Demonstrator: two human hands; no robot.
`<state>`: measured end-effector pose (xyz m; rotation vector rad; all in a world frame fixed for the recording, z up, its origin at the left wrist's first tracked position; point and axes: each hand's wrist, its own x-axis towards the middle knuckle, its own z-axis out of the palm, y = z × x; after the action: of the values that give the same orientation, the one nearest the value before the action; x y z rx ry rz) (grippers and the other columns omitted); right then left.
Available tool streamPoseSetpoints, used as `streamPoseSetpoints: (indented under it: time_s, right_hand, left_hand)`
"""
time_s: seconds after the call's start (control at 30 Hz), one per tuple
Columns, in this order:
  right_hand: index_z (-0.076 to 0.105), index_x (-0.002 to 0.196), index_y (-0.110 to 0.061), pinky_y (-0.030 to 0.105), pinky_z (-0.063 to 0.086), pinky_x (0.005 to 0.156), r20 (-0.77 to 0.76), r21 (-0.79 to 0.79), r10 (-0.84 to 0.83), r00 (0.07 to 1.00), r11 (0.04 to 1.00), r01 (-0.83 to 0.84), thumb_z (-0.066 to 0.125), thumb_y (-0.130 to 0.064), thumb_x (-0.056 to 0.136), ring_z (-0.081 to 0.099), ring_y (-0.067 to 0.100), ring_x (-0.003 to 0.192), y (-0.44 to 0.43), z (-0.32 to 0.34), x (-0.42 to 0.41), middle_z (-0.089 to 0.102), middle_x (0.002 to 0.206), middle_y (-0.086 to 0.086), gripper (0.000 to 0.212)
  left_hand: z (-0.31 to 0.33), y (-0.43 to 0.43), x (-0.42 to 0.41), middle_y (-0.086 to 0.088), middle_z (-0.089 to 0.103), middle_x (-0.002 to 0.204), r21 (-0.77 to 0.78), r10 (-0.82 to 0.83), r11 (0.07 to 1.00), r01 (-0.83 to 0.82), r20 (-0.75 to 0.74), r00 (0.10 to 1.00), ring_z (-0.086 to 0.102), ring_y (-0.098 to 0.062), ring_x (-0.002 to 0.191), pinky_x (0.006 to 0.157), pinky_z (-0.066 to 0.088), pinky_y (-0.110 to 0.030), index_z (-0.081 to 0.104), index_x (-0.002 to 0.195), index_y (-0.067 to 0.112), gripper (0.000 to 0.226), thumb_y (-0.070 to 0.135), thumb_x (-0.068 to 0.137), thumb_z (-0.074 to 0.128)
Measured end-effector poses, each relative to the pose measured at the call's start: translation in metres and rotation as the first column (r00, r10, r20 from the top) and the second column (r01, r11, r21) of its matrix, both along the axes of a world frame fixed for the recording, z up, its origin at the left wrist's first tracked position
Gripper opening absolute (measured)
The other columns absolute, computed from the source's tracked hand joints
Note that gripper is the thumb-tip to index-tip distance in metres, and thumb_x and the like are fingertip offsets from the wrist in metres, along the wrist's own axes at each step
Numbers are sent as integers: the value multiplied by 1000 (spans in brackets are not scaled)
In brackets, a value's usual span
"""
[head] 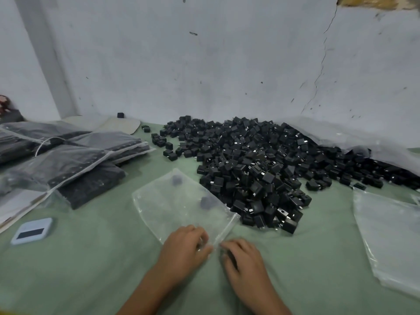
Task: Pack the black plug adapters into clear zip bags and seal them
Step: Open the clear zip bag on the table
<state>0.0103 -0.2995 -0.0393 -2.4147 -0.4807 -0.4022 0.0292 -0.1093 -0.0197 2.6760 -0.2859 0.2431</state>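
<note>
A clear zip bag (179,208) lies flat on the green cloth in front of me, with two dark adapters (205,202) showing through it. My left hand (184,248) and my right hand (241,258) both pinch the bag's near corner, at its zip edge. A large heap of loose black plug adapters (254,169) spreads across the cloth just behind and to the right of the bag.
Filled, sealed bags of adapters (68,160) are stacked at the left. A stack of flat clear bags (391,235) lies at the right. A small pale-blue device with a dark screen (31,230) sits near left. A grey wall stands behind the heap.
</note>
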Motion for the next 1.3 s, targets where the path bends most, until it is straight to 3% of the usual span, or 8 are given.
streamPoseSetpoints:
  time_s: [0.2,0.33,0.53,0.63,0.8,0.97,1.13,1.3]
  right_hand:
    - [67,122,-28,26,36,97,48,-52,27,998,998,-24,58,-24,93,60,10,110,5,5,-1,65,118,-16,31]
    - [73,111,-23,21,37,87,203,-51,-15,979,998,26,67,-14,79,67,10,96,10,5,-1,71,109,-13,34]
    - [73,103,-26,29,53,93,277,-294,127,952,955,-42,76,-27,82,63,22,119,12,-2,1,62,135,-2,21]
    - [65,122,-26,25,42,101,212,-348,192,958,931,-110,52,-35,95,58,16,125,19,4,-1,61,134,-9,31]
    - [46,119,-51,6,40,91,-170,297,134,976,951,-79,46,-39,101,57,-8,110,32,12,-2,60,119,-29,22]
    - [48,87,-37,38,59,66,-349,622,8,937,750,225,60,-14,95,67,14,64,40,27,14,70,79,-1,27]
    - [52,101,-35,24,45,70,-161,240,-51,986,967,89,53,-10,93,53,5,70,26,16,15,59,78,-11,27]
    - [62,122,-28,27,43,88,-111,-90,22,994,995,-32,49,-22,97,57,15,104,29,10,17,60,111,-5,29]
  left_hand:
    - [-8,-7,7,17,55,88,-29,11,1000,-11,22,1000,55,-3,92,73,42,-24,60,99,33,38,66,81,50]
    - [-10,-11,10,14,57,86,-51,24,998,-21,49,999,58,-7,90,71,40,-23,63,94,28,22,45,88,50]
    - [2,-4,12,17,66,76,-415,73,903,-109,-102,992,61,-4,72,73,50,-24,62,80,28,7,32,86,62]
    - [7,1,11,16,68,74,-496,67,859,-128,-141,988,62,-3,71,72,49,-21,64,77,26,10,25,87,66]
    - [16,12,9,0,72,75,-729,-43,670,-140,-226,973,64,-8,69,69,51,-24,71,75,15,8,15,81,75]
    - [19,9,1,-1,69,75,-802,-229,589,-96,-280,932,58,-11,70,69,47,-22,66,75,14,14,11,83,78]
    - [16,10,2,9,61,72,-606,107,781,-153,-112,988,54,-7,65,68,46,-28,50,83,24,15,24,95,60]
    - [10,6,1,8,53,67,-288,47,957,-35,33,998,61,-18,76,71,46,-36,40,110,34,16,37,97,49]
